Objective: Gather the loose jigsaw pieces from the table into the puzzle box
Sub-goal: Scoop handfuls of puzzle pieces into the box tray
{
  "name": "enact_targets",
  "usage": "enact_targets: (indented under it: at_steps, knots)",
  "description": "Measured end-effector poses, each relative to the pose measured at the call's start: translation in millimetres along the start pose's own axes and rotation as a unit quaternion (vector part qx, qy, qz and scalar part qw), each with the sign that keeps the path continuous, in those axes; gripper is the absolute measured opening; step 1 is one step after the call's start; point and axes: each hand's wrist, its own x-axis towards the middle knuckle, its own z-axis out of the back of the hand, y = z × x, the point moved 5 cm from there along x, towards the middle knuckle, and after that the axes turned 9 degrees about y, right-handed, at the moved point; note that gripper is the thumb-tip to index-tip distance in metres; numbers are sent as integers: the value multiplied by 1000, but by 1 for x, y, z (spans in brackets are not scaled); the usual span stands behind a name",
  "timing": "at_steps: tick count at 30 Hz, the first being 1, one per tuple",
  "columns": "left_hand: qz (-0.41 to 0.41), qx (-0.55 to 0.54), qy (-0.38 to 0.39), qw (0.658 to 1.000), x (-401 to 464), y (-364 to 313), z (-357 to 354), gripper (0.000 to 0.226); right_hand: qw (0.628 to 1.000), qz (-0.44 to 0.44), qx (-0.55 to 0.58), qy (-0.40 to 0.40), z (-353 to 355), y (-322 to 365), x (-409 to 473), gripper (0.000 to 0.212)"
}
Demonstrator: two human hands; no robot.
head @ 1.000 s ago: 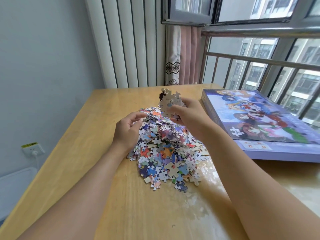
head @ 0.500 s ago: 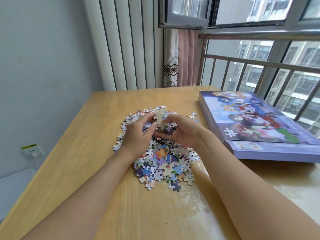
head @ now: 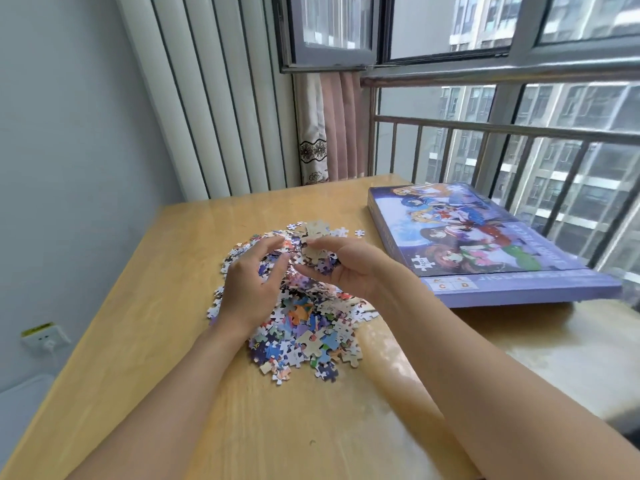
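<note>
Two bare hands work at one heap of small, many-coloured cardboard jigsaw pieces (head: 298, 313), taken here as the landmark, lying on a pale yellow wooden table (head: 166, 306). Left hand (head: 251, 285): at the heap's left flank, fingers bent inward and spread like a rake, touching the pieces; nothing seems closed inside it. Right hand (head: 341, 268): at the heap's far right side, palm turned up and cupped, fingers curled round a small clump of pieces (head: 313, 245), several showing their grey backs. Change noted: a second ago the right hand held a fistful high above the heap with the left set apart at the flank; half a second ago both had dropped onto the heap with fingers meeting; now they have parted slightly, the clump sits low just above the far end, and a few strays lie beyond the heap's far edge. Large flat purple cardboard puzzle box with a cartoon picture (head: 485, 244): well to the right of the heap, lid on, one end overhanging the table edge by the metal window railing (head: 485, 133). Reading: pieces are being scooped together rather than carried off; nothing appears to have reached the box, which likely needs opening first. White wall socket (head: 45, 339): far left of the heap, below table level.
</note>
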Motion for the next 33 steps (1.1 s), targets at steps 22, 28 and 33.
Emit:
enact_targets:
  at_steps: [22, 28, 33]
  knots:
    - [-81, 7, 282, 956, 16, -126, -125, 23, 990, 36, 119, -60, 41, 79, -130, 20]
    - [6, -13, 144, 990, 39, -130, -125, 26, 993, 38, 102, -42, 45, 80, -160, 20]
    - [7, -85, 92, 992, 63, -150, -107, 21, 989, 29, 115, -87, 65, 57, -166, 31]
